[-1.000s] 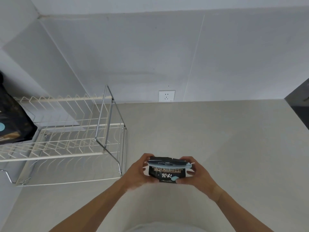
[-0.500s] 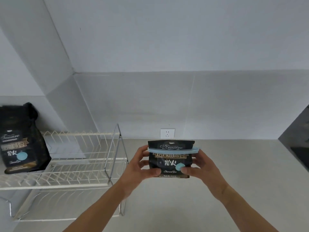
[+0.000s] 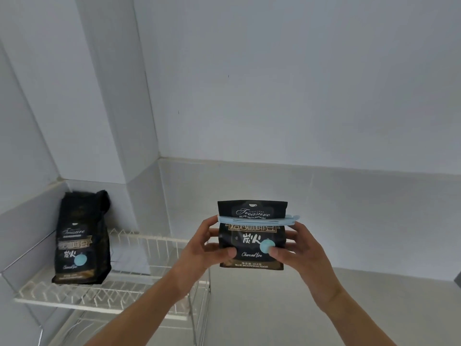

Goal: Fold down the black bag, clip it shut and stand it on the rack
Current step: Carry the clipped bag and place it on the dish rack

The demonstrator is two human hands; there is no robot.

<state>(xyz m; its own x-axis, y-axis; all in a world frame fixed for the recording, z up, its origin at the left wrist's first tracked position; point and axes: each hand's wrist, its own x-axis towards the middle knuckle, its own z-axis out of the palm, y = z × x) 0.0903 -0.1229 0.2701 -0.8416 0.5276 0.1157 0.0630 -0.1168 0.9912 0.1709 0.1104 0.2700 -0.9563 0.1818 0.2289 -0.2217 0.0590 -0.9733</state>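
Lifted higher since half a second ago, black bag (image 3: 252,243) now held up at about the level of the rack's top shelf instead of lower over the counter, with more wall in view. Held upright, label facing the camera, between both hands.

Left hand (image 3: 199,248) wrapped on the bag's left edge: thumb pressed flat on the lower front, upper fingers (image 3: 212,222) curled round the side, topmost one touching the left end of the blue clip (image 3: 257,220). Closed firmly on the bag, not loose.

Right hand (image 3: 299,253) mirrors it on the right edge: thumb tip resting on the front just beside the pale blue dot (image 3: 266,246), other fingers hooked behind and along the side, top finger right under the clip's right end. Also closed on the bag.

Clip runs straight across the bag's upper part, sticking out a little past both edges, short flap of bag standing above it. Looks clamped shut, though the latch end is too small to read properly.

Bag hangs in the air, bottom edge just below both thumbs, well apart from the white wire rack (image 3: 139,295) off to the left of the left hand. Second black bag (image 3: 81,239) already standing upright on that rack's top shelf, far left, near the wall (image 3: 299,96) corner.
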